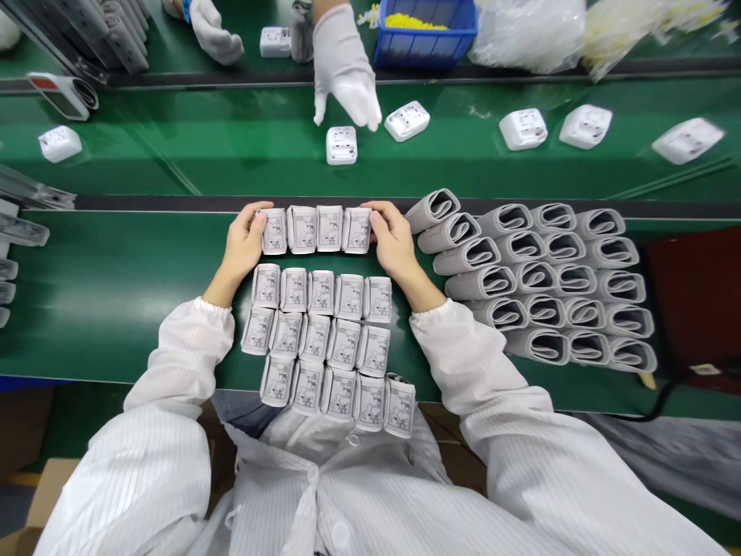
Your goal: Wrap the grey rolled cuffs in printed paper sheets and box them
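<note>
A row of folded grey packets with printed fronts [329, 229] lies along the far edge of the green worktop. My left hand [245, 241] presses its fingers on the left end of this row. At the right end, my right hand [394, 239] grips the last packet, so the row sits squeezed between both hands. Nearer my body, three more rows of similar printed packets [316, 337] lie close together. Their lowest row reaches the worktop's front edge.
Rolled grey sleeves [544, 278] are stacked at the right, beside a dark red object [695, 301]. White socket-like devices [523, 129] lie on the green belt [231, 147] beyond. A co-worker's gloved hand [347, 73] reaches over it, near a blue bin [425, 46].
</note>
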The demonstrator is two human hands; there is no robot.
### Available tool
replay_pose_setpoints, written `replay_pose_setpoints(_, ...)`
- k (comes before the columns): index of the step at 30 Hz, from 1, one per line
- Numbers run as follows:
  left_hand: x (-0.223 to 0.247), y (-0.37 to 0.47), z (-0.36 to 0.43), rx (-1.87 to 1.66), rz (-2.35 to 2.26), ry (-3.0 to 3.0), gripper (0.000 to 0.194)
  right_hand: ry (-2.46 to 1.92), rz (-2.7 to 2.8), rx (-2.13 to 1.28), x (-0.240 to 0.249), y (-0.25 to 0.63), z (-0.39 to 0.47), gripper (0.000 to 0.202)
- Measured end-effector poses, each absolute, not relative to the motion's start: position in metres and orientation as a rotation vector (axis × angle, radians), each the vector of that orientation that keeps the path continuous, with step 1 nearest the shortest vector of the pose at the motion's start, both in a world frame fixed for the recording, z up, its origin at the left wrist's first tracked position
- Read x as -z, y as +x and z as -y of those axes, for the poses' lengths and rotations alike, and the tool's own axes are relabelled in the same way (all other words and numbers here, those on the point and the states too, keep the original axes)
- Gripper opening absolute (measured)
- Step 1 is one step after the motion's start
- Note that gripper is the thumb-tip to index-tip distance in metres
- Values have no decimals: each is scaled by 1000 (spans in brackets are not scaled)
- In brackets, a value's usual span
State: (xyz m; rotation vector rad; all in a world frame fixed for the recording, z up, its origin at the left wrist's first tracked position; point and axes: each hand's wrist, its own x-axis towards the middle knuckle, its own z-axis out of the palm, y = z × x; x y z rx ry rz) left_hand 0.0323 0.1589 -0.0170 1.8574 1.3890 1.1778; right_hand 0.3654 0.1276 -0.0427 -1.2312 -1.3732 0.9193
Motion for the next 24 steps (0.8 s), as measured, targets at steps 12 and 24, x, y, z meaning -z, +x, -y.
replay_pose_setpoints(12,22,33,-160,-1216,-1377,1835,70,-1230,1335,-898,40,361,-128,81)
replay_pose_setpoints(24,28,30,-163,-1167,-1382,1814,71,-1224,1348,-909,40,361,-129,80)
